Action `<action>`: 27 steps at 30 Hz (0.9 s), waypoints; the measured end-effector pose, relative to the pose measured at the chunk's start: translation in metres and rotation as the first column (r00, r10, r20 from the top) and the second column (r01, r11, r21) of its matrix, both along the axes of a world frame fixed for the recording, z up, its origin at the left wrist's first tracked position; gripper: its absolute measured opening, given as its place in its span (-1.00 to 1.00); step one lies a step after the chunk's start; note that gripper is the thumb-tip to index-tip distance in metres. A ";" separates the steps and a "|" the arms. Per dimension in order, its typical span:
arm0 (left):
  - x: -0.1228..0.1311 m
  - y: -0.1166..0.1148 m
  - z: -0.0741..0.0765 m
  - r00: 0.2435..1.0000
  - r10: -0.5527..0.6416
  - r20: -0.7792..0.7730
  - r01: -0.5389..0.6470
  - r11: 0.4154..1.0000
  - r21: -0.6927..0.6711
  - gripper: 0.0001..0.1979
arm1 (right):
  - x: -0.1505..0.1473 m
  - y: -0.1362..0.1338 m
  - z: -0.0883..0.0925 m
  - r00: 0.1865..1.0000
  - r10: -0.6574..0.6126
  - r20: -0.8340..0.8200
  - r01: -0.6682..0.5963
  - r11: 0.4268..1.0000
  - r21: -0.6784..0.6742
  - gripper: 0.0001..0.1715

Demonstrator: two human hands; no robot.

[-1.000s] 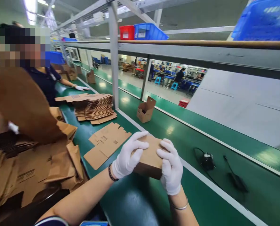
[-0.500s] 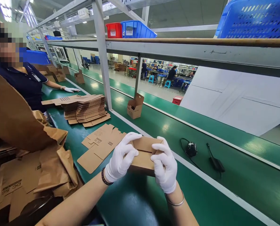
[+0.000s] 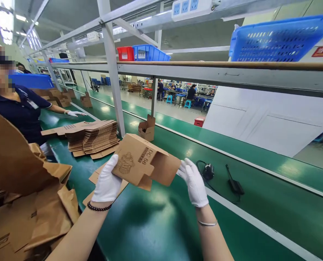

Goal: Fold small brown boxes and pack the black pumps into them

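A brown cardboard box (image 3: 134,159) printed "DC 56" is tilted above the green bench, its flaps standing out at the right end. My left hand (image 3: 107,181), in a white glove, grips the closed left end of it. At the edge of the long end flap (image 3: 167,168) is my gloved right hand (image 3: 194,183), fingers stretched out; whether the fingertips touch the flap is hard to tell. Flat unfolded cartons (image 3: 95,177) lie partly hidden behind my left hand. Beyond them sits a stack of flat cartons (image 3: 100,137).
An open carton (image 3: 146,128) stands on the green conveyor (image 3: 272,177), with a coiled black cable device (image 3: 209,171) and a black adapter (image 3: 235,185) farther right. A metal post (image 3: 113,79) rises behind. Crumpled brown paper (image 3: 53,203) fills the left; a co-worker (image 3: 17,108) is beyond.
The box has turned so its printed side and open flaps show, and it has moved up and left in my left hand. My right hand has let go of the box's body.
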State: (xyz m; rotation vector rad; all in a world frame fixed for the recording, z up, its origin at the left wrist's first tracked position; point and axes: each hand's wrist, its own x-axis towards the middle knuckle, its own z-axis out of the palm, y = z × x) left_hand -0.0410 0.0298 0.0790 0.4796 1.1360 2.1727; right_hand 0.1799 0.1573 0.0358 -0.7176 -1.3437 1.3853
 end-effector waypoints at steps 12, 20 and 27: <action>0.019 -0.007 0.012 0.983 0.046 0.179 -0.034 0.997 -0.073 -0.75 | -0.019 -0.001 -0.007 0.950 -0.013 0.311 -0.004 0.999 0.053 -0.58; 0.014 -0.007 0.007 0.968 0.076 0.238 -0.049 0.992 -0.119 -0.74 | 0.000 -0.001 0.010 0.882 0.321 0.345 -0.324 0.945 -0.049 -0.58; 0.004 -0.007 -0.007 0.944 0.031 0.328 -0.016 0.999 -0.049 -0.70 | 0.083 0.022 0.031 0.594 -0.105 0.798 0.022 0.993 0.115 -0.89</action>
